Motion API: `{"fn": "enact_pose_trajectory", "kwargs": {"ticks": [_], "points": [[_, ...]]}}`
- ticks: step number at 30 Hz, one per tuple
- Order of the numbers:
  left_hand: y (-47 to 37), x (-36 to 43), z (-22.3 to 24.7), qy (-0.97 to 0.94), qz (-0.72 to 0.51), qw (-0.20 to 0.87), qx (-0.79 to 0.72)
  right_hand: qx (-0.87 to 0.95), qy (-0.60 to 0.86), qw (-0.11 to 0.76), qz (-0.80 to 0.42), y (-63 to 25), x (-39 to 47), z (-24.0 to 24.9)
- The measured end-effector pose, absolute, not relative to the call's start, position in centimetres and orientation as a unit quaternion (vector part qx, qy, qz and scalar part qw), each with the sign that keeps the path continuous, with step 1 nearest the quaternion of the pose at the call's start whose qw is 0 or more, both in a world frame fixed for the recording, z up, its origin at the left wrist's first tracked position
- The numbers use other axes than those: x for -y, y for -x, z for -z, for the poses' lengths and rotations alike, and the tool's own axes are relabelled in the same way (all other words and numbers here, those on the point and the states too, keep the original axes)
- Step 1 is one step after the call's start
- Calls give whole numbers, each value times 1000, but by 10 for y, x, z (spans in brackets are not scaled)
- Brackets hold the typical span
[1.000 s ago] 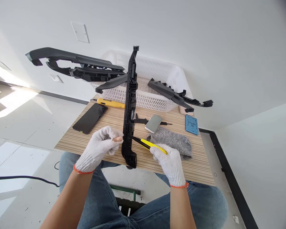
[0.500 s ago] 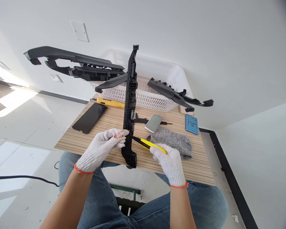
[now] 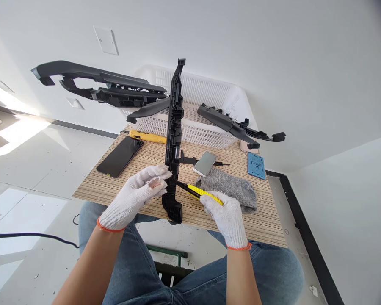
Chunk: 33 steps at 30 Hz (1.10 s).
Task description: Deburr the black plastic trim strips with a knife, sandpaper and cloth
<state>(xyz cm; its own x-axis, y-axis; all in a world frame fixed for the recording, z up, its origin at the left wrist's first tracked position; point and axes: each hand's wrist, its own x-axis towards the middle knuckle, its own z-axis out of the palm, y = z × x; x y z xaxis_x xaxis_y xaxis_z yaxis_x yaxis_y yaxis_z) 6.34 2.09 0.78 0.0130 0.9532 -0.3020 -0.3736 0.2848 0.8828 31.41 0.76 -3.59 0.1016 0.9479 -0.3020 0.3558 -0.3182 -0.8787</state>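
Observation:
A long black plastic trim piece (image 3: 174, 123), ribbed on its upper side, stretches from above the basket to the table's near edge. My left hand (image 3: 138, 192), in a white knit glove, is at its lower left side. The thumb and index finger are apart, the fingertips at the piece's edge; bare skin shows through a hole in the glove. In my gloved right hand (image 3: 224, 214) is a slim yellow-and-black knife-like tool (image 3: 205, 193). Its dark tip meets the trim piece's lower right side; the exact tip is hard to make out.
A white basket (image 3: 190, 127) behind holds several black trim pieces (image 3: 130, 91). On the wooden table (image 3: 92, 190) lie a black phone (image 3: 120, 156), a yellow tool (image 3: 147, 137), a grey folded cloth (image 3: 230, 188), a grey-green block (image 3: 205, 164) and a blue card-like plate (image 3: 255, 165).
My left thumb and index finger have spread from a pinch, with the index finger moving slightly up. My right hand and the tool have stayed almost still against the trim piece.

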Motion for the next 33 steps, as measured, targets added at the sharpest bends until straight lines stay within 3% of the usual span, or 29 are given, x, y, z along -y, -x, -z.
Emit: {"fn": "enact_pose_trajectory", "kwargs": {"ticks": [8,17,24,33], "points": [[-66,-26,0,-326,-529,622,-478,480,667,326,-467,-314,-7,38],[-67,-36,0,-437,-529,418,-596,479,665,328,-469,-315,-7,38],[-67,-51,-1,-574,-359,570,-465,446,657,357,-491,-315,-7,42],[-77,-54,6,-487,-439,643,-396,312,622,472,-541,-314,-11,28]]}}
